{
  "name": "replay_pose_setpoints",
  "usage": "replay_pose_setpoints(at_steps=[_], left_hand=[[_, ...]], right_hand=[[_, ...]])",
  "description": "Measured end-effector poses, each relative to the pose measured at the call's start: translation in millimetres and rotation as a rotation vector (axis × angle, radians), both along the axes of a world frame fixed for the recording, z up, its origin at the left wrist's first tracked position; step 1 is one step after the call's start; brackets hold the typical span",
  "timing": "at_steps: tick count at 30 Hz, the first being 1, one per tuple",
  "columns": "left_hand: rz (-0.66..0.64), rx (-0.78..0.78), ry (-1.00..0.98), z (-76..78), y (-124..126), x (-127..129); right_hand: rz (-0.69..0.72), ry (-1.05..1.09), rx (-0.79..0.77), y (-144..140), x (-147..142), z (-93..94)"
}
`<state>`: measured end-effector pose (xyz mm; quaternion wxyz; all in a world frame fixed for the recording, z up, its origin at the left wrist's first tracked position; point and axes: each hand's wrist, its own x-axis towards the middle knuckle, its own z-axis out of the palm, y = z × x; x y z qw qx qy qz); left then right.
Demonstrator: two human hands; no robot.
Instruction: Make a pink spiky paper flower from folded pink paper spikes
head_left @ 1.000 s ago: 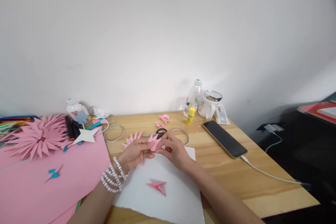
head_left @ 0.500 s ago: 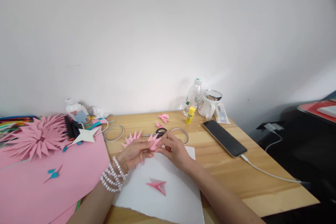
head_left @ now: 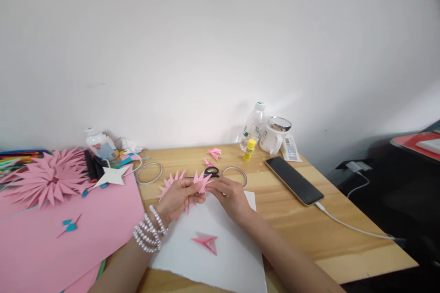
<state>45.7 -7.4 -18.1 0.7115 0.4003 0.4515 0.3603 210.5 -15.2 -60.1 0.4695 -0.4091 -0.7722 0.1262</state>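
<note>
Between my two hands is a pink folded-paper piece (head_left: 202, 182) with several sharp points. My left hand (head_left: 180, 198), with a beaded bracelet on its wrist, pinches its left side. The fingers of my right hand (head_left: 227, 194) close on its right edge. Behind my left hand lies a larger pink spiky paper piece (head_left: 170, 184), partly hidden. A single pink folded unit (head_left: 207, 242) rests on the white sheet (head_left: 233, 261) below my hands. Just beyond them lie black-handled scissors (head_left: 211, 172), partly covered.
A round pink paper flower (head_left: 53, 181) and a white paper star (head_left: 112, 176) lie on pink sheets (head_left: 99, 233) at left. Silver rings, a glue stick (head_left: 249, 150), a water bottle (head_left: 253, 123), a mug (head_left: 273, 137) and a charging phone (head_left: 294, 180) are farther back and right.
The pink piece between my hands has turned slightly, its points now showing more upright. My right hand's fingers have shifted a little along its right edge.
</note>
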Motion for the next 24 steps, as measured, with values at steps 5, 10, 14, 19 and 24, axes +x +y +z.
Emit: replay_pose_setpoints(at_steps=[5,10,14,19,24], left_hand=[[0.005,0.000,0.017,-4.1,-0.2,0.8],[-0.004,0.013,0.015,-7.3,-0.2,1.5],[0.011,0.020,0.013,-8.3,-0.1,1.8],[0.033,0.028,0.031,-6.6,-1.0,2.3],[0.034,0.033,0.029,-4.5,-1.5,3.1]], right_hand=[[-0.005,0.082,-0.049,0.7,-1.4,-1.6],[-0.030,0.066,-0.070,-1.1,-3.6,0.0],[-0.074,-0.018,-0.002,-3.9,-6.2,0.2],[-0.082,-0.090,0.087,-4.4,-9.3,-1.0],[-0.101,-0.073,0.070,-3.6,-8.7,0.2]])
